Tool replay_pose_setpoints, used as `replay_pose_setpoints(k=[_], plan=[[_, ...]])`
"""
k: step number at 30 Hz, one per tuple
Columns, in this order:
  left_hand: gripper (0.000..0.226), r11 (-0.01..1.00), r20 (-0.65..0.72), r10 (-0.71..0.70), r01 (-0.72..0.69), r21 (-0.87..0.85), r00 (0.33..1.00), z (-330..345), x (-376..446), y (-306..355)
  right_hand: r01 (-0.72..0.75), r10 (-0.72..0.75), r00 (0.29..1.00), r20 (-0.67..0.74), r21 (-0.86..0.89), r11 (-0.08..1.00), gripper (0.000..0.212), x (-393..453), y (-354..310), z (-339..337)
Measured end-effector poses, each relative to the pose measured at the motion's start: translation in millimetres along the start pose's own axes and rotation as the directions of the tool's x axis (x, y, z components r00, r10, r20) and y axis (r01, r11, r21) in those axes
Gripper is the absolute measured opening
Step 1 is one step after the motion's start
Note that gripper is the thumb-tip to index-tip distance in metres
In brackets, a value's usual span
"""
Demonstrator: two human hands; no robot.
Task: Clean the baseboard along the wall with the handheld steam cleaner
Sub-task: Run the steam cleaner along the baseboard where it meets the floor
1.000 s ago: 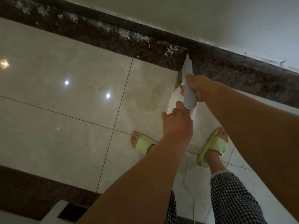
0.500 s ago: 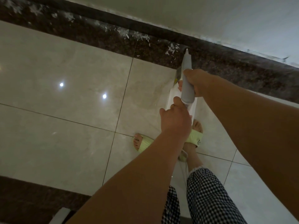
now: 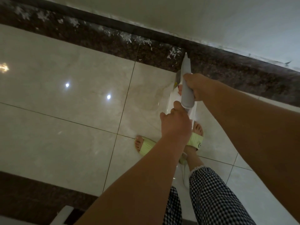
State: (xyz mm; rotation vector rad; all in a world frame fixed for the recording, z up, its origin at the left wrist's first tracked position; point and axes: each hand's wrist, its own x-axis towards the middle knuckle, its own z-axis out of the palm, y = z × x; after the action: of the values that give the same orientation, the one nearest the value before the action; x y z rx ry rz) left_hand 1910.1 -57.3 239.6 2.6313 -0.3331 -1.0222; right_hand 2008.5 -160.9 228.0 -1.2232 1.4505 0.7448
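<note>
A white and grey handheld steam cleaner points away from me toward the wall. Its nozzle tip reaches the dark baseboard where it meets the dark speckled floor border. My right hand grips the grey barrel from the right side. My left hand holds the rear end of the cleaner, just behind the barrel. White flecks are scattered on the border strip to the left of the nozzle. The cleaner's lower white body is partly hidden by my hands.
Glossy beige floor tiles stretch left and reflect ceiling lights. My feet in light green slippers stand under my arms. A thin white cord trails by my checked trouser leg. A dark border strip and a white object lie at bottom left.
The nozzle has moved forward and left along the border strip to the baseboard. My right foot has stepped left, close beside the left foot. Both hands keep their hold.
</note>
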Motion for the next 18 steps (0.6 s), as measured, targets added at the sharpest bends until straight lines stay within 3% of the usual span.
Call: replay_pose_setpoints(k=[6, 10, 18], plan=[[0.048, 1.0, 0.009, -0.015, 0.016, -0.026, 1.0, -0.9, 0.0, -0.8, 0.001, -0.001, 1.0, 0.02, 0.001, 1.0, 0.023, -1.8, 0.6, 2.1], [0.053, 0.999, -0.013, -0.024, 0.024, -0.024, 1.0, 3.0, 4.8, 0.8, 0.007, -0.006, 1.0, 0.023, -0.014, 1.0, 0.024, 2.9, -1.4, 1.8], [0.044, 1.0, 0.025, -0.01, 0.01, 0.008, 1.0, 0.8, -17.5, -13.6, 0.024, -0.026, 0.999, 0.042, 0.033, 0.999, 0.031, -4.9, 21.5, 10.1]])
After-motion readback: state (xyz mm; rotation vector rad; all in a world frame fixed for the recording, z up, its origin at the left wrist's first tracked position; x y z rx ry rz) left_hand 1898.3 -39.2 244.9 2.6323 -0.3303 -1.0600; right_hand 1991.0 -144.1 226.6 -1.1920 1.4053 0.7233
